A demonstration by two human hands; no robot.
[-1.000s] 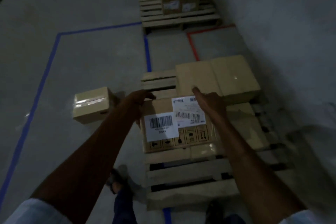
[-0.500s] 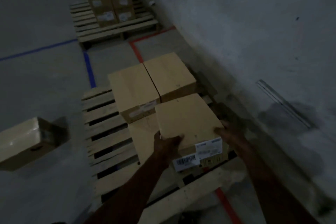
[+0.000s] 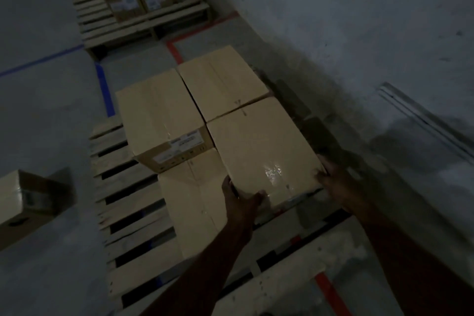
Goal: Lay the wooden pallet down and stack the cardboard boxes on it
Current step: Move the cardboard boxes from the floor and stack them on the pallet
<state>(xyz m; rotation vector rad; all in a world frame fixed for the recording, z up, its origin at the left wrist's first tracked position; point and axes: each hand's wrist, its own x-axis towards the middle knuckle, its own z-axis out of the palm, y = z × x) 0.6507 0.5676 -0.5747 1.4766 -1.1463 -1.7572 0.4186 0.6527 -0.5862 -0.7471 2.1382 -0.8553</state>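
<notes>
While both the left hand point(image 3: 239, 197) and right hand point(image 3: 338, 185) clasp it, the cardboard box point(image 3: 261, 146) tops the pallet point(image 3: 123, 187) stack.

**Floor and pallet load**

The grey floor point(image 3: 46, 115) carries a slatted wooden pallet point(image 3: 123, 195) beside the wall. Cardboard boxes point(image 3: 159, 113) sit pressed together on its slats. One loose box point(image 3: 23, 208) lies on the floor, left of the pallet.

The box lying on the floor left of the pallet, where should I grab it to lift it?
Take the loose box by its two opposite short ends, coming from above with one hand per end. It lies tilted, apart from the pallet, with bare floor around it, so both ends look reachable.
</notes>
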